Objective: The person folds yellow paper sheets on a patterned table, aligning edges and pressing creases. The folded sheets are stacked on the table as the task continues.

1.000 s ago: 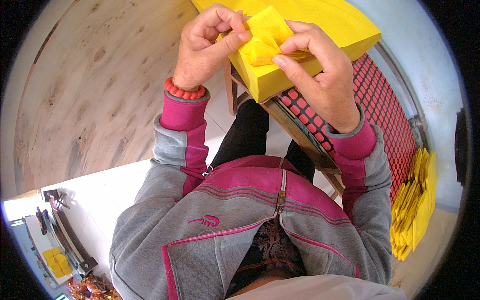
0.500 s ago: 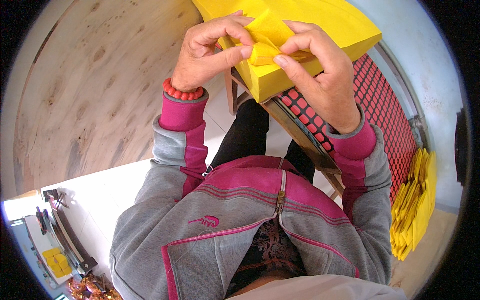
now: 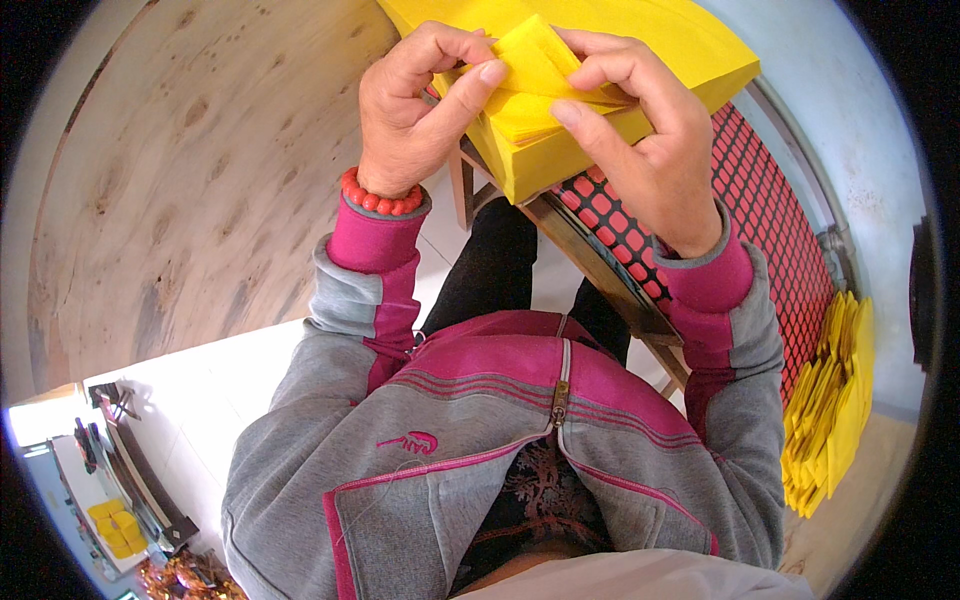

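A partly folded yellow sheet (image 3: 535, 62) is between my hands, over the near corner of a thick yellow stack of sheets (image 3: 690, 55). My left hand (image 3: 412, 115) is closed, its thumb and index finger pinching the sheet's left side. On the other side my right hand (image 3: 655, 135) grips the sheet, with the index finger on the raised flap and the thumb lower, near the layers below. A pointed flap stands up between my fingertips. Some fingertips are hidden behind the sheet. A red bead bracelet (image 3: 382, 200) circles my left wrist.
The stack rests on a wooden-framed surface with a red-and-black patterned cover (image 3: 760, 215). At the lower right lies a pile of folded yellow pieces (image 3: 828, 410). A large wooden board (image 3: 200, 200) fills the left. Yellow items (image 3: 117, 528) sit on a far table, lower left.
The fold between my fingers has opened out into a flatter, pointed flap. My left hand has shifted slightly, and my right thumb and index finger have spread apart a little.
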